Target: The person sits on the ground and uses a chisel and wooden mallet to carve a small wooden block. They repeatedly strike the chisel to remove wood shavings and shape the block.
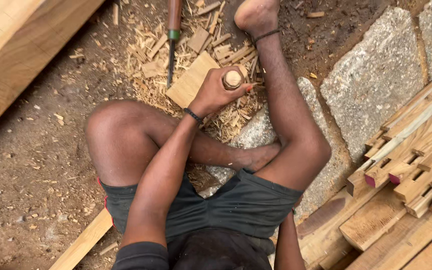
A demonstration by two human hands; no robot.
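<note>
I sit on the ground with my knees bent and my bare foot [257,15] stretched forward. My left hand [216,92] is closed around a round wooden handle [233,79], whose cut end faces up. It is held just over a flat wooden block [188,82] lying among wood chips. What is below the handle is hidden by my fingers. A chisel [173,37] with a brown handle and green collar lies on the ground just left of the block. Only my right upper arm [287,242] shows; that hand is hidden.
A thick timber beam [21,45] runs along the top left. Rough stone slabs [371,75] lie on the right, next to a stack of notched wooden pieces [406,170]. A thin plank [83,242] lies at the bottom left. Chips and shavings [141,45] cover the dirt.
</note>
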